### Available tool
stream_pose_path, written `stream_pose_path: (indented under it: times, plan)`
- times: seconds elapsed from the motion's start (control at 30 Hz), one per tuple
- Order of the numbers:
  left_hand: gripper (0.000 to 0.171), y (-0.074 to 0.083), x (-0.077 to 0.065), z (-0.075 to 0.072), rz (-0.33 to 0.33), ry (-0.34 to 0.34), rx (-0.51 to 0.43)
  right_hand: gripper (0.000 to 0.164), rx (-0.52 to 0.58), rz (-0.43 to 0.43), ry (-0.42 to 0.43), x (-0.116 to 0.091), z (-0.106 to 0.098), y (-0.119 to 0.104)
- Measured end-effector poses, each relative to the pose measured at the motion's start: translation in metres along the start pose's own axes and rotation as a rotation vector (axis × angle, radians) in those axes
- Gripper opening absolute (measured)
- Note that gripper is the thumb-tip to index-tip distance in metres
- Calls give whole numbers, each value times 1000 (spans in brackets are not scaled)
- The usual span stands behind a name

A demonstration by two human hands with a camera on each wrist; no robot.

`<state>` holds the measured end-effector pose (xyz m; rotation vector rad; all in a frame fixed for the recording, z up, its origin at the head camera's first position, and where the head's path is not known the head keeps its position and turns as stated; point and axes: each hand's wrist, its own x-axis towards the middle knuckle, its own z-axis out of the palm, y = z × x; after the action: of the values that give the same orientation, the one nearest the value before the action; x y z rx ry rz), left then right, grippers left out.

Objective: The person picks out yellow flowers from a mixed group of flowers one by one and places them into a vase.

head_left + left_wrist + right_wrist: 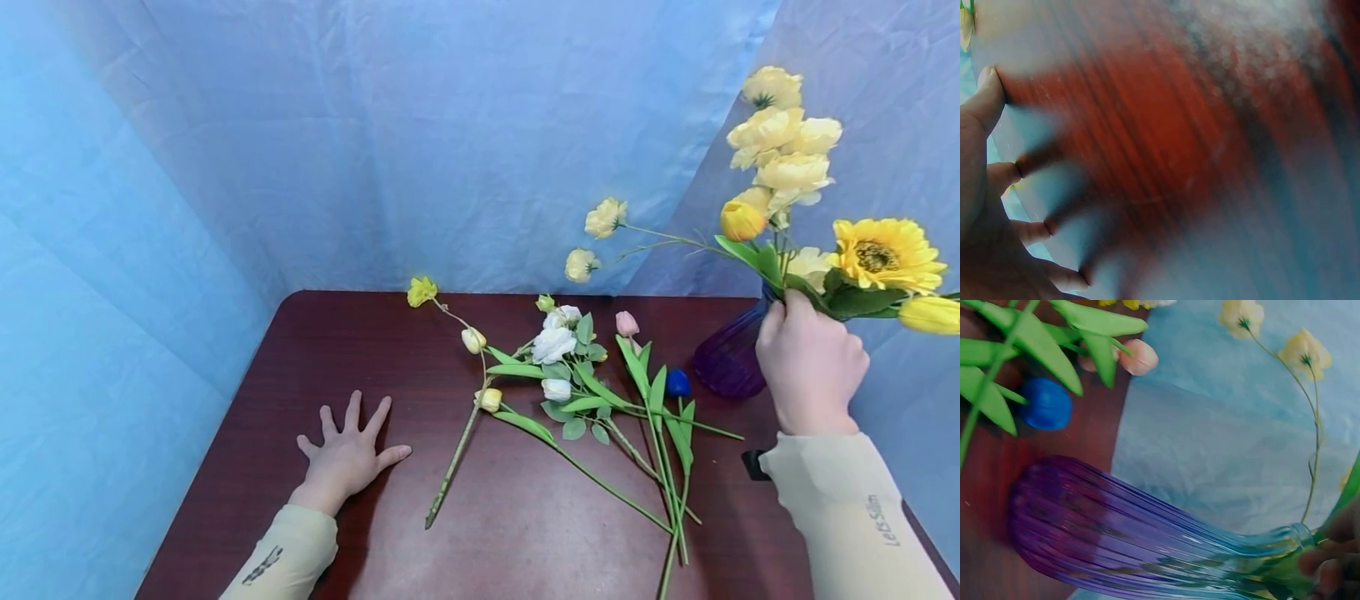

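Note:
My right hand (808, 362) grips a bunch of flower stems right at the mouth of a ribbed vase (727, 354), purple below and bluish at the neck. In the right wrist view, stems (1216, 559) show inside the vase neck. Above the hand rise pale yellow blossoms (791, 171) and an orange-yellow tulip (742, 221); a sunflower (888, 257) and a yellow tulip (930, 315) lean right. Two small pale yellow flowers (603, 218) reach out left. My left hand (345, 458) rests on the table, fingers spread, holding nothing.
Loose flowers lie mid-table: white roses (553, 343), a white tulip (557, 390), a pink tulip (627, 323), a blue tulip (678, 382) near the vase and a yellow-flowered branch (455, 458). Blue cloth (450, 150) hangs behind the dark red table (315, 342).

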<state>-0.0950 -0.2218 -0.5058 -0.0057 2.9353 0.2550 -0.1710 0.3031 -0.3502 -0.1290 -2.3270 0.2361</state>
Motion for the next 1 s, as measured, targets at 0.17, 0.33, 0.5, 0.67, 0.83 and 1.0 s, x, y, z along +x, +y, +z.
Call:
stream_pose_path:
  times: [0.17, 0.33, 0.5, 0.67, 0.83, 1.0]
  plan:
    - [90, 0, 0, 0, 3, 0, -7, 29, 60, -53, 157, -19, 9, -15]
    - [90, -1, 0, -1, -1, -7, -6, 21, 122, -221, 25, -38, 27, -37]
    - [91, 0, 1, 0, 1, -6, 1, 10, 175, -339, -146, -59, 49, -63]
    - [92, 0, 2, 1, 5, -6, 6, 8, 186, -416, -303, -76, 63, -88]
    - [92, 0, 2, 0, 3, -2, 6, 9, 235, -461, -431, -90, 72, -118]
    - [91, 0, 1, 0, 3, -8, 3, 13, 285, -481, -496, -104, 80, -149]
